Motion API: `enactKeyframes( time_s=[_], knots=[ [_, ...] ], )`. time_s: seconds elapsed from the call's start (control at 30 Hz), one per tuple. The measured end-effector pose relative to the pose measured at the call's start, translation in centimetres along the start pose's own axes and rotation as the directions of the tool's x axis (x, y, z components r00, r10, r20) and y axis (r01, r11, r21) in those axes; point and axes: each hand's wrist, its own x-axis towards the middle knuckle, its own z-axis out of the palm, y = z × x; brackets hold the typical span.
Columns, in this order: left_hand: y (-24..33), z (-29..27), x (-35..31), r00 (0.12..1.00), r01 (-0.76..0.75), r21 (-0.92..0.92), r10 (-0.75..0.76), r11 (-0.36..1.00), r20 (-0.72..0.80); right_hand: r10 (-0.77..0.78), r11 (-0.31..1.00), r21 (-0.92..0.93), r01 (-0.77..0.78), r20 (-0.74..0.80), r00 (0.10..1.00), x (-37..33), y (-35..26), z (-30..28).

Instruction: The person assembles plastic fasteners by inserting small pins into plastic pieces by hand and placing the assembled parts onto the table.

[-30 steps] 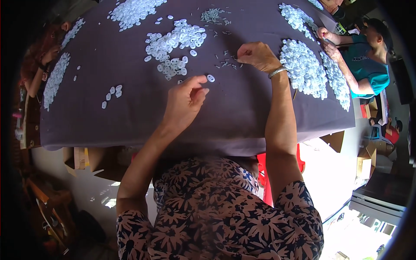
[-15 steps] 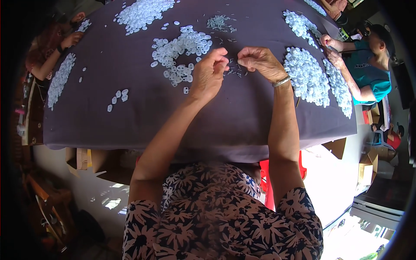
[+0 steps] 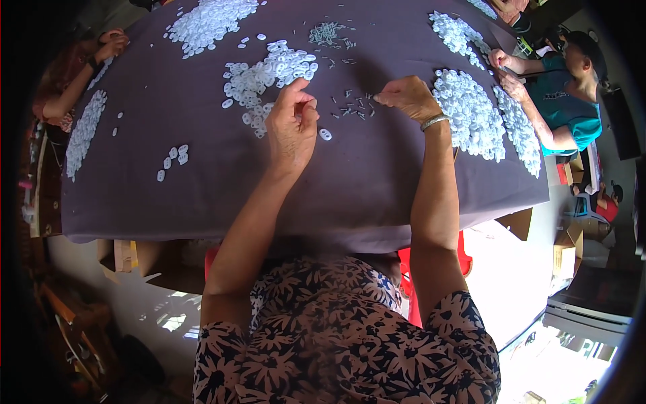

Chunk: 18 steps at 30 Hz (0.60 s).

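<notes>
Head | white oval (image 3: pixel 326 135): long axis down-right | left fingers (image 3: pixel 293 93): curled, grip unclear | right fingers (image 3: pixel 393 95): pinched

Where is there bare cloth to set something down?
Bare cloth lies between the forearms, on the near side of the loose white piece, and between the left hand and the small white cluster. Crowded: by the right hand, scattered grey pieces and a large heap; beyond the left hand, the middle heap.
</notes>
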Motion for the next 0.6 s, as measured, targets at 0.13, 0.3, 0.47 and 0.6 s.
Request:
enactKeyframes(
  time_s=[0.13,0.3,0.47,0.6],
  knots=[
    [0.1,-0.4,0.3,1.0,-0.001,0.047,0.001,0.999,0.015,-0.132,0.991,-0.02,0.13,-0.206,0.97,0.4,0.0,0.9],
    [-0.2,-0.5,0.4,0.999,-0.026,0.06,0.028,0.998,-0.021,-0.334,0.942,-0.04,0.334,-0.235,0.913,1.2,-1.4,3.9],
    [-0.7,-0.2,0.5,0.999,-0.034,0.063,0.036,0.997,-0.041,-0.348,0.936,-0.157,0.316,-0.275,0.896,2.2,-1.2,5.4],
    [-0.8,-0.3,0.5,0.997,-0.054,0.08,0.058,0.995,-0.047,-0.234,0.971,-0.133,0.201,-0.328,0.915,2.5,-1.8,5.2]
  ],
)
